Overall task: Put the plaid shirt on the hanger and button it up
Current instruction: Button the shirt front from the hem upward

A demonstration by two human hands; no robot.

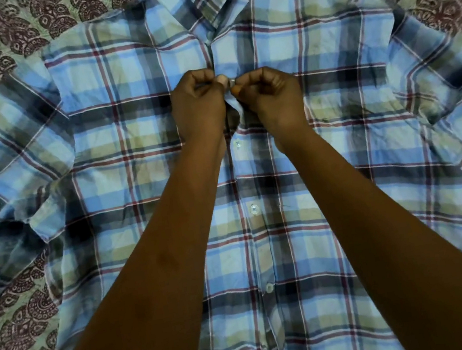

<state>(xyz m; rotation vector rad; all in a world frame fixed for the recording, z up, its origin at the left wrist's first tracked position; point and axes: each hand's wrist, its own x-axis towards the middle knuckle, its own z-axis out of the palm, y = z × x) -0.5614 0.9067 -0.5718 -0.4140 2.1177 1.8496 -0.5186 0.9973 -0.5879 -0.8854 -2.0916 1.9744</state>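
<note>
The blue, green and maroon plaid shirt (332, 98) lies flat, front up, collar at the top, sleeves spread to both sides. My left hand (197, 101) and my right hand (269, 93) meet at the placket in the upper chest. Both pinch the placket edges around a button there. Below my hands three white buttons (254, 209) sit closed down the front. The hanger is not visible; the shirt may hide it.
A green bedspread (21, 329) printed with maroon paisley motifs lies under the shirt and shows at every edge of the view. The left cuff (40, 223) is folded in over the shirt's side.
</note>
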